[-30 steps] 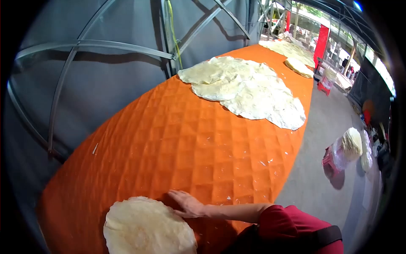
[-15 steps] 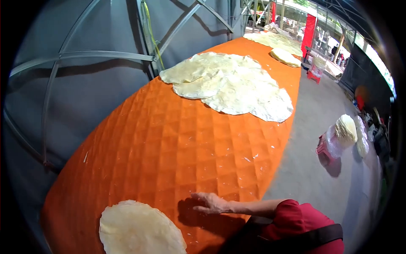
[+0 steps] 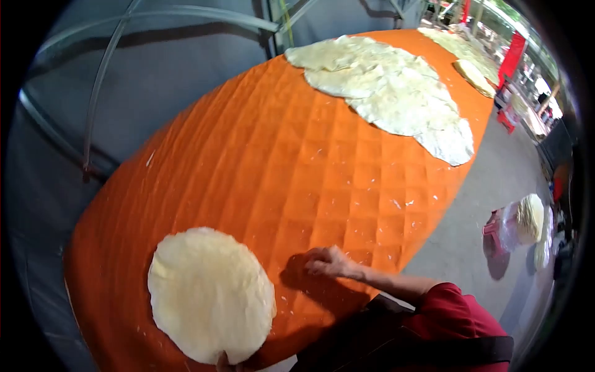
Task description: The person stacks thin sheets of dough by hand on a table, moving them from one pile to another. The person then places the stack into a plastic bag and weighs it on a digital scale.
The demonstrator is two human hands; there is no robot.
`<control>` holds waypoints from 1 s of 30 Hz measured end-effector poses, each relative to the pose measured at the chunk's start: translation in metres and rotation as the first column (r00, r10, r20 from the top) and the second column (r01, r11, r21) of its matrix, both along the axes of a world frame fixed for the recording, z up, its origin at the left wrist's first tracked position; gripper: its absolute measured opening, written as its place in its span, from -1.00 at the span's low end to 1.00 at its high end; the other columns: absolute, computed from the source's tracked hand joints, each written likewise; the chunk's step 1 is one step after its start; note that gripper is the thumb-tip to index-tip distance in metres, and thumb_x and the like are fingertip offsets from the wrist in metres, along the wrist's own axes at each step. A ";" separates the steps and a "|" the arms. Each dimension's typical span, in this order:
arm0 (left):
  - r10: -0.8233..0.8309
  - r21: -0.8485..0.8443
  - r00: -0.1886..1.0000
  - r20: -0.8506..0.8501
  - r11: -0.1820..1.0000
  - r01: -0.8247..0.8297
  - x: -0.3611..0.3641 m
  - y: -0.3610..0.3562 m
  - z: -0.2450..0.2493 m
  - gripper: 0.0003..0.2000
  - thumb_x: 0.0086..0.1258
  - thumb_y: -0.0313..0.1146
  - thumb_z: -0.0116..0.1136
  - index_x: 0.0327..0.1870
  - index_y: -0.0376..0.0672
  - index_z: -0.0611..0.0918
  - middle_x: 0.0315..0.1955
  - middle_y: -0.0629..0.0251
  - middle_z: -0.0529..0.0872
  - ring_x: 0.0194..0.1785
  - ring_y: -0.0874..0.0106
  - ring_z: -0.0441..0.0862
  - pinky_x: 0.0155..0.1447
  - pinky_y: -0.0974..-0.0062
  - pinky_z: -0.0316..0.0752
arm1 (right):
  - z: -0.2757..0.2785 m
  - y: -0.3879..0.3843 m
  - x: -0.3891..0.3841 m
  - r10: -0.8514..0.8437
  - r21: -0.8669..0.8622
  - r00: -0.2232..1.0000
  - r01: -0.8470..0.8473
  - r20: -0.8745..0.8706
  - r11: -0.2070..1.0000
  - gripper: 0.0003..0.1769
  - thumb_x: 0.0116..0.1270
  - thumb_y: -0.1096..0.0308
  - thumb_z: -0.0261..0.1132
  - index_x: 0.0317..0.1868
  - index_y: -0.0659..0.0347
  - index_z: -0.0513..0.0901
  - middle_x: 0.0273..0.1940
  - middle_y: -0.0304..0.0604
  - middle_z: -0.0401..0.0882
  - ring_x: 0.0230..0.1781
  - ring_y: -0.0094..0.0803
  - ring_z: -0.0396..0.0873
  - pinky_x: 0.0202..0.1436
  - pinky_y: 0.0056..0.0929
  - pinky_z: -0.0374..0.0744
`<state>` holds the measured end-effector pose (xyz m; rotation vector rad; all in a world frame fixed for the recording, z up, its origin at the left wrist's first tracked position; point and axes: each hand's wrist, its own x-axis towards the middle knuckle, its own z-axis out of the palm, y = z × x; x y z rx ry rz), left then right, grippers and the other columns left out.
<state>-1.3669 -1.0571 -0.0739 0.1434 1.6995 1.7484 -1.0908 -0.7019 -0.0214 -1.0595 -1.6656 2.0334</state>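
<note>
A large, round, pale flatbread [image 3: 207, 291] lies on the orange quilted table cover [image 3: 248, 180], close in front of me. Its near rim is notched where my left hand [image 3: 227, 361] pinches it; only a few fingers show at the bottom of the view. To the right of the flatbread, my right hand [image 3: 331, 261] hovers over the cover and casts a shadow on it. Its fingers are curled in, with nothing visible in them. A red sleeve [image 3: 455, 319] covers that arm's upper part.
Overlapping flatbreads [image 3: 396, 87] spread across the far table, with a folded pile [image 3: 474, 77] beyond. On the grey floor at right, a red stool [image 3: 494, 239] bears a bagged stack of flatbreads [image 3: 530, 218]. A metal-framed dark wall [image 3: 186, 56] borders the left side.
My view has shifted, bringing the whole near flatbread into sight. My left hand now shows at its edge. My right hand's fingers, stretched out before, have curled.
</note>
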 end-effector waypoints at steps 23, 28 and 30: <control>0.125 0.354 0.634 0.763 0.740 -0.572 0.371 0.371 0.070 -0.68 0.24 -0.60 -0.06 0.04 -0.39 0.34 -0.01 0.02 0.45 0.05 0.19 0.43 0.12 0.32 0.46 | 0.003 0.275 0.432 -0.584 0.927 0.726 -0.346 0.363 0.146 -0.51 0.01 0.30 0.16 -0.03 0.30 0.32 -0.04 0.02 0.32 0.01 -0.17 0.29 0.04 -0.28 0.24; 0.103 0.304 0.591 0.800 0.780 -0.546 0.437 0.413 0.068 -0.68 0.25 -0.52 -0.03 0.03 -0.38 0.36 -0.05 0.04 0.48 0.02 0.21 0.46 0.10 0.35 0.47 | -0.003 0.322 0.397 -0.523 0.822 0.688 -0.568 0.502 0.042 -0.52 0.14 0.29 0.04 0.08 0.31 0.29 0.11 0.02 0.23 0.14 -0.17 0.20 0.16 -0.20 0.17; 0.075 0.320 0.611 0.788 0.798 -0.511 0.451 0.419 0.067 -0.69 0.26 -0.52 -0.04 0.03 -0.37 0.36 -0.05 0.04 0.48 0.02 0.21 0.46 0.10 0.36 0.47 | -0.016 0.340 0.391 -0.527 0.856 0.722 -0.517 0.449 0.020 -0.43 0.09 0.30 0.09 0.14 0.30 0.24 0.15 0.01 0.19 0.17 -0.14 0.16 0.22 -0.18 0.12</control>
